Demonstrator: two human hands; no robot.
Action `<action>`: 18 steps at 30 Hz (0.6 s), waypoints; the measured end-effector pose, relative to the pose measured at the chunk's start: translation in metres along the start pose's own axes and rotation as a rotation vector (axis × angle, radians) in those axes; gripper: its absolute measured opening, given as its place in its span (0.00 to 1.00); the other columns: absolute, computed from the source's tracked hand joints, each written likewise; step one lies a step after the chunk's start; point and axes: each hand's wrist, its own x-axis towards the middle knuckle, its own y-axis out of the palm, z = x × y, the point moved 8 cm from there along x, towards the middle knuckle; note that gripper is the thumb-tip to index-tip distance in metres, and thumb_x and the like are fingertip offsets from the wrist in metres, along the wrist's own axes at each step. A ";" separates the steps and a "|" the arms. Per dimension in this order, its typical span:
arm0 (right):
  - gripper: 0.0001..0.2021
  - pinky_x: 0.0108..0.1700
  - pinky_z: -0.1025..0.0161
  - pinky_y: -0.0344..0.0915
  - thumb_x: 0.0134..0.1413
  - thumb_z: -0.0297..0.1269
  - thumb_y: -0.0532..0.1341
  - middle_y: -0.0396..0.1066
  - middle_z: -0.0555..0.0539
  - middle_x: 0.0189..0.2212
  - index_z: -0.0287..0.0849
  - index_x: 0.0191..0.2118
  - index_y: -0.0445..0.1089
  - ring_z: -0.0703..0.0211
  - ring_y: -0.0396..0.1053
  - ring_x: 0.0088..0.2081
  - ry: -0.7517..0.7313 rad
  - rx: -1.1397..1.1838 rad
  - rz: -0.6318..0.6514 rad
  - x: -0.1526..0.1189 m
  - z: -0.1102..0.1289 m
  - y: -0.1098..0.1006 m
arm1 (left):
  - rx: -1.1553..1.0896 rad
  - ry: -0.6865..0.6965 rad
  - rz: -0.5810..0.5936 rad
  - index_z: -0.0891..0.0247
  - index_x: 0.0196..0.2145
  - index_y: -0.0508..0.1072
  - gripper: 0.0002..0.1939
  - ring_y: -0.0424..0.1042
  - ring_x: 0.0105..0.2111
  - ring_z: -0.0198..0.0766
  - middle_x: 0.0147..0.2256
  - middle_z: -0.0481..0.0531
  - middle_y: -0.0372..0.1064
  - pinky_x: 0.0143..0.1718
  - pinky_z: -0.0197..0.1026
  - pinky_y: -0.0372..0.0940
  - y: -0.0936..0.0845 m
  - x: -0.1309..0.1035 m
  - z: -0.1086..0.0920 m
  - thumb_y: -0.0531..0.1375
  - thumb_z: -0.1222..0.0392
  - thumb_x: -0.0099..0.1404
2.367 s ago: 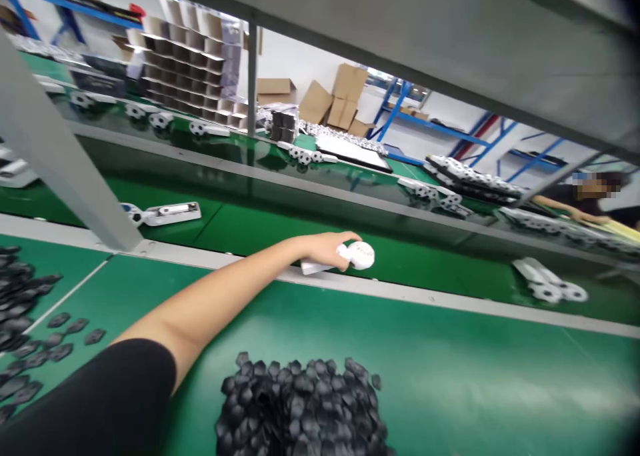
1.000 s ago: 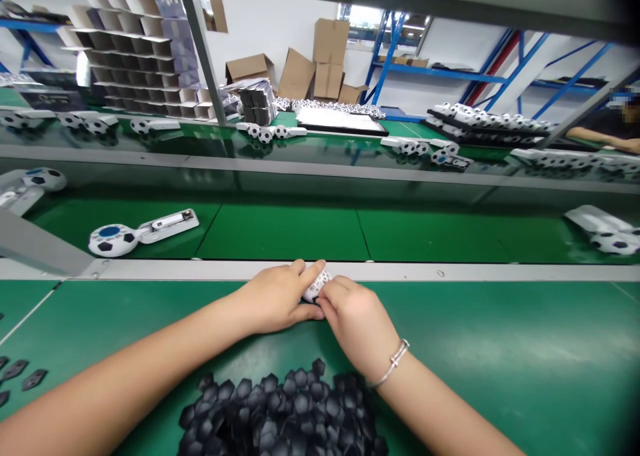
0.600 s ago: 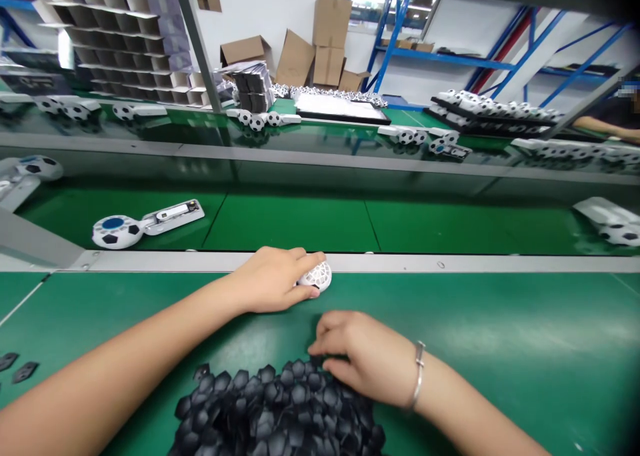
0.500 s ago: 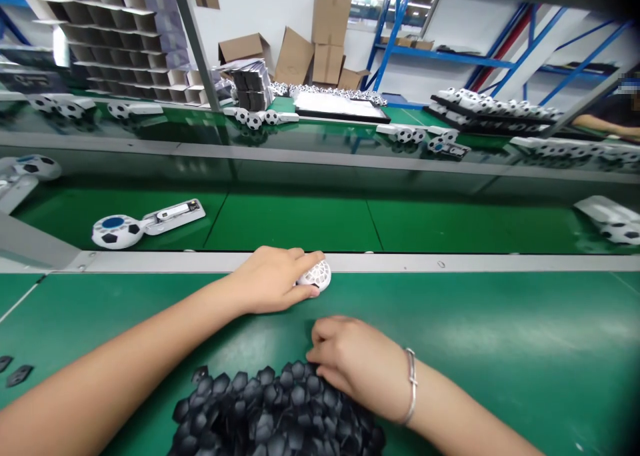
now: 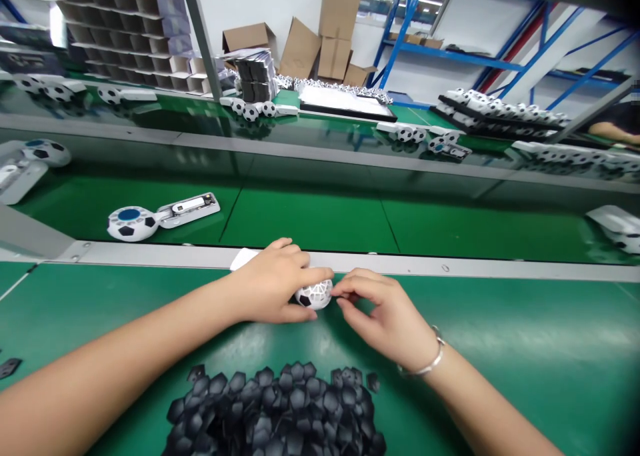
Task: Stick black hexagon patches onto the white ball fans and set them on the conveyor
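Holding: left hand (image 5: 275, 283) has its grip closed over the white soccer-ball-headed unit (image 5: 315, 299), index finger across the top, thumb along the near side. Unit sits at the far side of the green counter (image 5: 500, 343), just beside the metal rail (image 5: 480, 269); handle end (image 5: 243, 259) shows past the hand, over the rail. Right hand (image 5: 385, 309) has a narrow pinch at the ball's right edge; cannot tell whether anything is between the fingertips. Handling estimate: light, stiff plastic shell, smooth and rounded, so likely to roll or slip under sideways push. Best hold: across the neck and back of the ball, leaving the patterned face free; open lattice looks the more fragile part, avoid squeezing there. Black pentagon pieces (image 5: 290, 409), heaped nearest the wearer, look thin, stiff, very light; pinch by opposite edges.
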 end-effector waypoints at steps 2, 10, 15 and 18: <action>0.08 0.35 0.65 0.66 0.55 0.24 0.57 0.71 0.48 0.31 0.42 0.38 0.71 0.62 0.68 0.32 -0.036 0.032 0.024 0.002 -0.002 0.003 | -0.007 -0.006 0.001 0.52 0.57 0.63 0.30 0.67 0.41 0.47 0.38 0.53 0.69 0.53 0.53 0.53 0.004 0.002 -0.001 0.59 0.42 0.59; 0.10 0.42 0.65 0.67 0.62 0.24 0.55 0.72 0.45 0.38 0.41 0.41 0.72 0.61 0.70 0.40 -0.304 -0.048 0.107 -0.004 0.018 0.015 | 0.001 0.013 0.018 0.52 0.60 0.60 0.32 0.66 0.44 0.49 0.42 0.54 0.69 0.58 0.60 0.47 0.004 0.000 -0.006 0.60 0.48 0.58; 0.06 0.39 0.62 0.67 0.62 0.30 0.58 0.71 0.44 0.33 0.39 0.37 0.72 0.58 0.69 0.35 -0.225 -0.251 -0.003 -0.003 0.012 0.018 | 0.029 -0.007 -0.028 0.55 0.57 0.64 0.33 0.65 0.44 0.49 0.40 0.56 0.69 0.58 0.62 0.47 0.009 0.004 -0.006 0.53 0.34 0.61; 0.04 0.37 0.64 0.65 0.57 0.26 0.61 0.71 0.47 0.31 0.40 0.33 0.72 0.60 0.68 0.33 -0.083 -0.256 0.078 -0.002 0.001 0.014 | 0.036 0.003 -0.044 0.53 0.56 0.65 0.27 0.65 0.45 0.48 0.41 0.55 0.69 0.57 0.60 0.48 0.009 0.006 -0.006 0.52 0.38 0.65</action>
